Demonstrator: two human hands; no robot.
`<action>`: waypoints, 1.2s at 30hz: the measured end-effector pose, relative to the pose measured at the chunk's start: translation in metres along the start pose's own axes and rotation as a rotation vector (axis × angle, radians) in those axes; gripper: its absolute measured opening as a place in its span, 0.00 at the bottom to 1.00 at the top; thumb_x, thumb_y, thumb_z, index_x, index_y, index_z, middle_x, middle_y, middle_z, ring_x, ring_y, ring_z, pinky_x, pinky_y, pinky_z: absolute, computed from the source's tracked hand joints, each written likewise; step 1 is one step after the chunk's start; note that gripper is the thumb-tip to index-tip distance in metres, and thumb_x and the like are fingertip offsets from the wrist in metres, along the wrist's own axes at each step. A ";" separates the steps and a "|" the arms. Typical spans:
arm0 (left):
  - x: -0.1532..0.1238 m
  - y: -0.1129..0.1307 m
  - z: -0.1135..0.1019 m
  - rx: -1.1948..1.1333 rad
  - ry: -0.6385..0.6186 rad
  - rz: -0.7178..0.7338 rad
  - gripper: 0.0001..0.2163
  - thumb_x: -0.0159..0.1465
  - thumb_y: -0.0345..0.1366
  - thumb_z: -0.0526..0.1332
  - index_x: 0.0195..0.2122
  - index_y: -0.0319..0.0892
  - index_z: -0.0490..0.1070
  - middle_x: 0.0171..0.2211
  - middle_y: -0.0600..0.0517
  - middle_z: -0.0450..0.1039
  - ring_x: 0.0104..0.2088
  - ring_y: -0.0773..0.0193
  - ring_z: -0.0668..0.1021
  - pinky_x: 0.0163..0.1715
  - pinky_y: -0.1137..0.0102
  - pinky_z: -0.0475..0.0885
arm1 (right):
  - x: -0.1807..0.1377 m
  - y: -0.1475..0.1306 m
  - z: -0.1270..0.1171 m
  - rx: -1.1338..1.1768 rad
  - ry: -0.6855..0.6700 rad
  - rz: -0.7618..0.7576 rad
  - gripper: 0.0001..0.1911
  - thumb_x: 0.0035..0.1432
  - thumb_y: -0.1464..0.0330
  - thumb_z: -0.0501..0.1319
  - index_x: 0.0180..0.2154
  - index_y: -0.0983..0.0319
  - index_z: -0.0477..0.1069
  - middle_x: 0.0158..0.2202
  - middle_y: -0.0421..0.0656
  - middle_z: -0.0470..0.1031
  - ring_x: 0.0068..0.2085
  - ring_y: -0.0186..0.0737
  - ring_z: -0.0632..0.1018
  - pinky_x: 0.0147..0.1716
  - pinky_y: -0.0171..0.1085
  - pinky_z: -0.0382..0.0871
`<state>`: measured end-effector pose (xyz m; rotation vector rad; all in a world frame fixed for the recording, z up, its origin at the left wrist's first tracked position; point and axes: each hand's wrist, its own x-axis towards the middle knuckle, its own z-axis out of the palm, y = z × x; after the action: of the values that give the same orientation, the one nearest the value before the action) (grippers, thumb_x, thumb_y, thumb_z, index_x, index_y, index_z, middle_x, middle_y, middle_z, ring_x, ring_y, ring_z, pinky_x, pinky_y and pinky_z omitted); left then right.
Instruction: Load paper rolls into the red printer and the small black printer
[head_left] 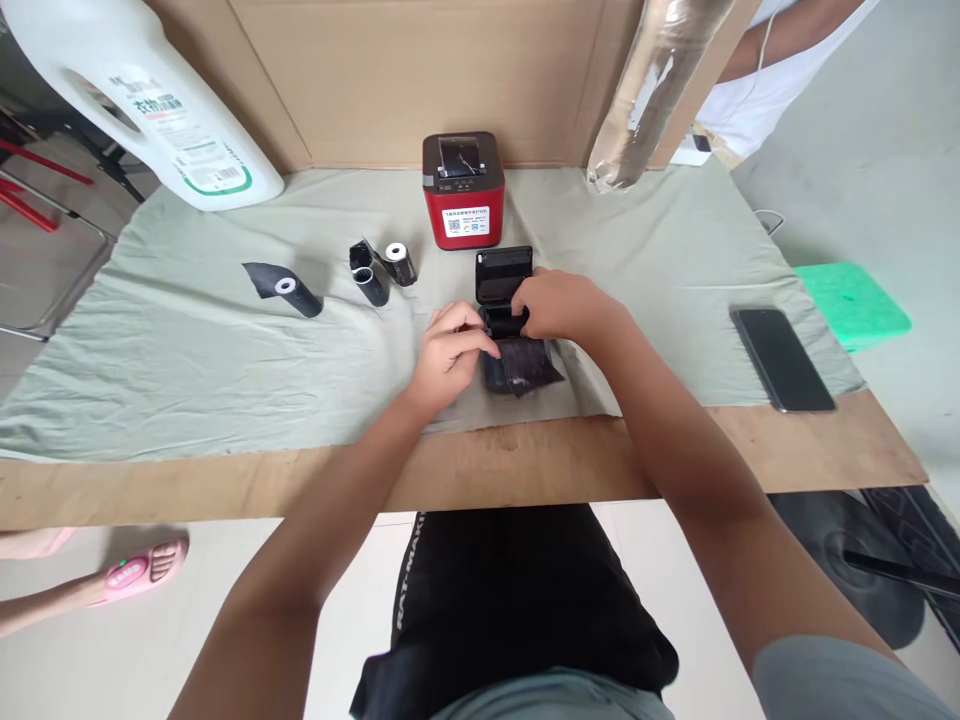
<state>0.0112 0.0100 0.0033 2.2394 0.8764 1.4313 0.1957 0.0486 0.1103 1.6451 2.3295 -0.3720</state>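
A small black portable printer (pixel 505 268) lies before me with its lid raised. A black paper roll (pixel 504 323) sits in its compartment, and a torn dark paper strip (pixel 531 366) hangs forward over its front. My left hand (pixel 448 362) is closed at the left side, thumb and index finger against the printer's edge and the strip. From the right, my right hand (pixel 568 305) reaches into the compartment, its fingers curled at the roll; the fingertips are partly hidden. Left of the hands are small black rolls with white cores, one lying (pixel 298 294) and another upright (pixel 400 262).
Behind the hands stands a red and black printer (pixel 465 192). A white detergent bottle (pixel 172 110) is at back left, cardboard (pixel 420 80) at the back. A phone (pixel 781 358) lies on the right, near a green stool (pixel 855 305). Another person's arm (pixel 787 40) shows at back right.
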 end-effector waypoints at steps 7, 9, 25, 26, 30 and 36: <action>0.007 0.003 -0.001 -0.068 0.246 -0.280 0.06 0.70 0.36 0.61 0.42 0.46 0.78 0.35 0.53 0.70 0.36 0.65 0.73 0.40 0.68 0.70 | -0.018 0.005 -0.019 0.071 0.200 -0.135 0.13 0.61 0.79 0.57 0.39 0.64 0.80 0.42 0.48 0.79 0.38 0.41 0.76 0.33 0.36 0.61; 0.007 -0.001 -0.001 -0.095 0.272 -0.333 0.07 0.70 0.39 0.62 0.44 0.45 0.77 0.36 0.53 0.70 0.36 0.66 0.73 0.40 0.69 0.69 | -0.018 0.002 -0.020 0.075 0.188 -0.136 0.14 0.60 0.79 0.57 0.39 0.63 0.81 0.43 0.48 0.80 0.40 0.42 0.77 0.34 0.36 0.62; 0.006 -0.007 0.001 -0.027 0.192 -0.331 0.04 0.67 0.35 0.64 0.40 0.45 0.79 0.31 0.55 0.68 0.31 0.67 0.70 0.36 0.70 0.69 | -0.008 -0.019 0.003 -0.096 0.192 0.024 0.15 0.62 0.74 0.63 0.50 0.64 0.80 0.55 0.57 0.74 0.48 0.52 0.80 0.40 0.40 0.67; 0.006 -0.007 0.000 -0.027 0.193 -0.329 0.04 0.67 0.35 0.64 0.40 0.45 0.79 0.31 0.55 0.68 0.31 0.67 0.70 0.35 0.70 0.68 | -0.007 -0.018 0.005 -0.093 0.186 0.020 0.15 0.62 0.74 0.63 0.50 0.63 0.80 0.54 0.57 0.75 0.48 0.53 0.81 0.40 0.40 0.68; 0.007 -0.006 -0.001 -0.026 0.184 -0.326 0.05 0.66 0.32 0.63 0.39 0.45 0.79 0.30 0.55 0.66 0.30 0.67 0.69 0.34 0.70 0.67 | 0.000 -0.014 0.011 -0.083 0.126 0.020 0.13 0.63 0.72 0.63 0.48 0.63 0.81 0.48 0.56 0.81 0.48 0.54 0.82 0.39 0.40 0.69; 0.006 -0.008 0.005 -0.052 0.156 -0.358 0.05 0.66 0.32 0.62 0.38 0.45 0.79 0.29 0.56 0.64 0.28 0.68 0.68 0.32 0.71 0.66 | 0.002 -0.015 0.008 -0.114 0.118 -0.023 0.15 0.61 0.76 0.61 0.48 0.65 0.80 0.46 0.57 0.82 0.48 0.54 0.82 0.39 0.40 0.68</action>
<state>0.0148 0.0201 0.0010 1.8346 1.2035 1.4480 0.1811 0.0423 0.1028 1.6276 2.4074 -0.1471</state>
